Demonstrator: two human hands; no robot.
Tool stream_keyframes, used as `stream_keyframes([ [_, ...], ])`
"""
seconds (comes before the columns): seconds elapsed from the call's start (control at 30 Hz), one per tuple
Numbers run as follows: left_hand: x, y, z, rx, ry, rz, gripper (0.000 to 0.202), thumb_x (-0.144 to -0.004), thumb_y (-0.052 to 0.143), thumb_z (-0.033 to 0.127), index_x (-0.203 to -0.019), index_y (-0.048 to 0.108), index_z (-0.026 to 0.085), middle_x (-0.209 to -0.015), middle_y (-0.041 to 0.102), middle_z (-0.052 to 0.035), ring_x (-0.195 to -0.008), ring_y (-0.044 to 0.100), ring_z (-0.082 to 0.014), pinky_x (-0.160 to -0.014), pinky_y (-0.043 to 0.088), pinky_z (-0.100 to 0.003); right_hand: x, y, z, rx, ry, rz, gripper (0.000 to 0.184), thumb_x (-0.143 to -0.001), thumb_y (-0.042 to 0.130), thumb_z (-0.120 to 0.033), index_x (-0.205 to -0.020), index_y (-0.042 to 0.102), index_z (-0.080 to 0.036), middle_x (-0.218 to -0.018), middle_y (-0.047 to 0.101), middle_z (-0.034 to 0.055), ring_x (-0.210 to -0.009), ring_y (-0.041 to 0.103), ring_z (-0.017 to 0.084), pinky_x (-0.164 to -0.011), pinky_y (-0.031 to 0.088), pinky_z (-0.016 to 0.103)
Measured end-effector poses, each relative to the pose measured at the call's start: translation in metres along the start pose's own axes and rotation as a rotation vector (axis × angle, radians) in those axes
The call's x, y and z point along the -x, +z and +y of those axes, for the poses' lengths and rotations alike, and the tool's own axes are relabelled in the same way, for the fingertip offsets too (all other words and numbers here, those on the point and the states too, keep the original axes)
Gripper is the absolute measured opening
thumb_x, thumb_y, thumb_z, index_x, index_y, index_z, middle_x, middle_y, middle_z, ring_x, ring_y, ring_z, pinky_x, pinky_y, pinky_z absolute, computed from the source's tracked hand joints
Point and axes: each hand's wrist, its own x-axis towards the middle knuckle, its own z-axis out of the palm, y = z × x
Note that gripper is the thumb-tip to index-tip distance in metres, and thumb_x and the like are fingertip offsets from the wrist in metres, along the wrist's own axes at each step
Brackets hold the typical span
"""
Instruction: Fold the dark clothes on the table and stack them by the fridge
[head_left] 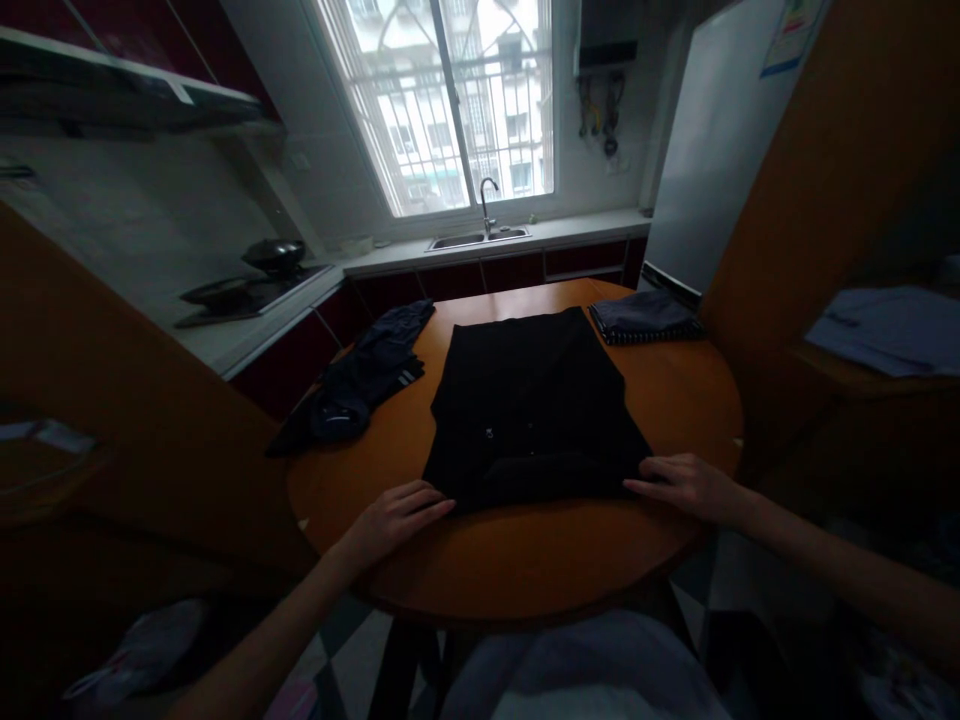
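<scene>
A black shirt (pixel 532 390) lies spread on the round wooden table (pixel 480 560), a small white mark on its front and its curved neckline towards me. My left hand (pixel 397 515) is at the near left corner, thumb and fingers closed on the cloth. At the near right corner, my right hand (pixel 682 485) pinches the fabric between thumb and fingers. The cloth between both hands rests on the tabletop, its near edge roughly straight.
A loose heap of dark clothes (pixel 367 375) lies at the table's left. Folded clothes (pixel 645 315) are stacked at the far right. Beyond stand a counter with a sink (pixel 480 238), a stove with a pan (pixel 274 255) and a fridge (pixel 720 140).
</scene>
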Motion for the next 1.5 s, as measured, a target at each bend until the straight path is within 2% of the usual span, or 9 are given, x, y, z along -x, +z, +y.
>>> stream_keyframes([
  [0.2,0.000,-0.004,0.015,0.143,-0.093,0.134,0.034,-0.104,0.042,0.016,-0.133,0.060,0.022,-0.100,0.070,-0.0082,-0.088,0.065,-0.0149,-0.079,0.053,-0.024,0.007,-0.016,-0.011,-0.174,0.184,-0.056,0.036,-0.104,0.038,-0.020,-0.122,0.069,-0.026,-0.096,0.066,0.0065,-0.074,0.063,0.012,-0.066,0.048,0.022],
  [0.4,-0.006,-0.042,0.040,0.398,-0.323,0.084,0.024,-0.102,0.048,0.021,-0.112,0.070,0.022,-0.086,0.070,-0.0033,-0.074,0.065,-0.0108,-0.065,0.048,-0.016,-0.012,-0.077,-0.039,-0.532,0.405,-0.146,0.035,-0.104,0.042,-0.033,-0.101,0.074,-0.021,-0.086,0.065,0.0073,-0.073,0.062,0.014,-0.063,0.047,0.023],
  [0.5,-0.020,-0.070,0.028,0.517,-0.464,-0.003,0.023,-0.099,0.054,0.032,-0.101,0.075,0.023,-0.085,0.072,-0.0028,-0.077,0.067,-0.0144,-0.069,0.050,-0.020,-0.026,-0.103,-0.026,-0.640,0.524,-0.171,0.035,-0.101,0.048,-0.042,-0.092,0.075,-0.021,-0.083,0.068,0.0075,-0.076,0.064,0.018,-0.067,0.050,0.027],
  [0.6,-0.047,-0.086,-0.006,0.686,-0.693,-0.062,0.029,-0.091,0.063,0.046,-0.096,0.077,0.021,-0.089,0.075,-0.0044,-0.081,0.068,-0.0203,-0.075,0.053,-0.028,-0.044,-0.111,0.018,-0.760,0.672,-0.226,0.039,-0.094,0.055,-0.053,-0.082,0.073,-0.021,-0.077,0.067,0.0053,-0.071,0.062,0.020,-0.065,0.050,0.029],
  [0.77,-0.103,-0.058,-0.095,1.027,-0.971,-0.095,0.049,-0.072,0.075,0.061,-0.091,0.074,0.016,-0.090,0.074,-0.0072,-0.081,0.066,-0.0232,-0.074,0.053,-0.032,-0.091,-0.072,0.123,-0.843,0.898,-0.258,0.040,-0.077,0.068,-0.056,-0.078,0.073,-0.017,-0.065,0.063,0.0022,-0.056,0.053,0.015,-0.051,0.042,0.027],
  [0.97,-0.132,0.010,-0.170,0.788,-0.910,-0.121,0.050,-0.071,0.069,0.065,-0.073,0.067,0.015,-0.067,0.058,0.0002,-0.066,0.051,-0.0154,-0.062,0.040,-0.025,-0.133,0.012,0.186,-0.729,0.983,-0.273,0.031,-0.072,0.066,-0.045,-0.064,0.066,-0.016,-0.053,0.054,-0.0021,-0.051,0.045,0.012,-0.048,0.035,0.025],
  [1.2,-0.120,0.024,-0.195,0.647,-0.811,-0.122,0.045,-0.082,0.059,0.058,-0.087,0.072,0.015,-0.074,0.064,-0.0025,-0.071,0.053,-0.0177,-0.066,0.041,-0.026,-0.129,0.041,0.208,-0.590,0.992,-0.122,0.023,-0.078,0.064,-0.034,-0.079,0.074,-0.013,-0.077,0.073,0.0068,-0.070,0.063,0.019,-0.067,0.048,0.029],
  [1.37,-0.125,0.024,-0.193,0.581,-0.844,-0.115,0.047,-0.084,0.055,0.059,-0.085,0.071,0.015,-0.074,0.064,-0.0031,-0.070,0.055,-0.0184,-0.067,0.041,-0.027,-0.135,0.048,0.203,-0.368,0.944,-0.097,0.023,-0.088,0.059,-0.032,-0.088,0.075,-0.016,-0.091,0.076,0.0111,-0.083,0.069,0.024,-0.079,0.050,0.033],
  [1.5,-0.145,0.021,-0.185,0.565,-0.865,-0.094,0.055,-0.086,0.050,0.064,-0.092,0.071,0.014,-0.080,0.066,-0.0047,-0.072,0.057,-0.0191,-0.065,0.042,-0.027,-0.148,0.055,0.193,-0.383,0.794,-0.060,0.033,-0.092,0.058,-0.043,-0.106,0.074,-0.017,-0.106,0.074,0.0121,-0.095,0.069,0.025,-0.088,0.050,0.035],
])
